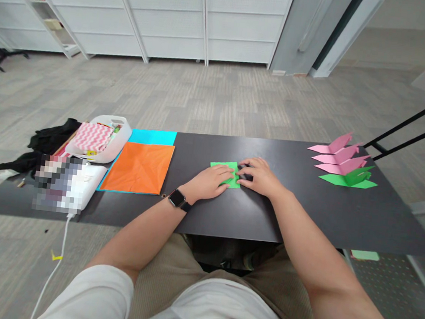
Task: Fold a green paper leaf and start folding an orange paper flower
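Observation:
A small square of green paper (236, 181) lies flat on the dark table in front of me. My left hand (213, 180) rests on its left part, palm down, with the fingers stretched across the sheet. At the right edge of the paper my right hand (258, 176) is spread, fingertips touching or close to the edge. Both hands cover parts of the sheet, so its folds are mostly hidden. Neither hand is wrapped round anything.
Orange paper (138, 167) lies over blue paper (153, 137) on the left. Beyond are a white basket (120, 141), black cloth (52, 136) and a white device with a cable (92, 187). Pink folded birds (337, 157) and a green one (348, 180) stand at the right.

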The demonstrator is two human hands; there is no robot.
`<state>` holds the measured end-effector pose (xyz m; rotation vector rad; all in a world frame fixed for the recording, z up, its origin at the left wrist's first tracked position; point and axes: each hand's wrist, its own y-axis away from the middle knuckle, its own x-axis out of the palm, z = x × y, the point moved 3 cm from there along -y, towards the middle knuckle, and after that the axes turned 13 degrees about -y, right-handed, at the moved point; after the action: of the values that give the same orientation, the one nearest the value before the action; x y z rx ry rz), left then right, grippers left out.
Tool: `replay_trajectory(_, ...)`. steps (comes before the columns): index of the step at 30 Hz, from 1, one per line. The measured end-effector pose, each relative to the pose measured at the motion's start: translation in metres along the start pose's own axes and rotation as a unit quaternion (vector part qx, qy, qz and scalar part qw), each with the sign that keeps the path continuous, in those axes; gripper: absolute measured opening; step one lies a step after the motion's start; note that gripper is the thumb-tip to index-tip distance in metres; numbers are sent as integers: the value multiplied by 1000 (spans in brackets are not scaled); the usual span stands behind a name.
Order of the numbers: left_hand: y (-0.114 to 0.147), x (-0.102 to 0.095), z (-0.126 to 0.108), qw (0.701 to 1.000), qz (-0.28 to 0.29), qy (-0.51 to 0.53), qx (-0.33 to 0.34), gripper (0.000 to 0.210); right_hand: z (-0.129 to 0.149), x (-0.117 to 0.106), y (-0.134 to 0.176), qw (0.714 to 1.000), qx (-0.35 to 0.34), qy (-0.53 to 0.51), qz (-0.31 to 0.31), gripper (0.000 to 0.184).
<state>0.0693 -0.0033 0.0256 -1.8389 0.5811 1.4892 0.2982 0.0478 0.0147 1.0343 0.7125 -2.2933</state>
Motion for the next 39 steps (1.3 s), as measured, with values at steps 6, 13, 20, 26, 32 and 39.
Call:
replay_trajectory(6, 0, 0, -2, 1000, -7, -7, 11, 33, -4, -2, 6, 999, 15, 7, 30, 34)
replay_trajectory(13, -2, -2, -9, 999, 1, -12, 40, 39, 0, -7, 4, 998, 46, -42, -31, 21)
replay_trajectory(20, 2, -3, -18, 998, 9, -36, 55, 45, -4, -4, -1, 994, 67, -21, -86, 30)
replay_trajectory(26, 0, -3, -20, 998, 11, -40, 57, 43, -6, 6, -3, 995, 78, -8, -68, 41)
replay_trajectory(32, -1, -2, -19, 997, 13, -36, 60, 43, -6, 9, -5, 992, 94, 6, -83, 38)
replay_trajectory(39, -1, 1, -18, 996, 9, -52, 65, 43, -6, 14, -9, 980, 130, 57, -140, 36)
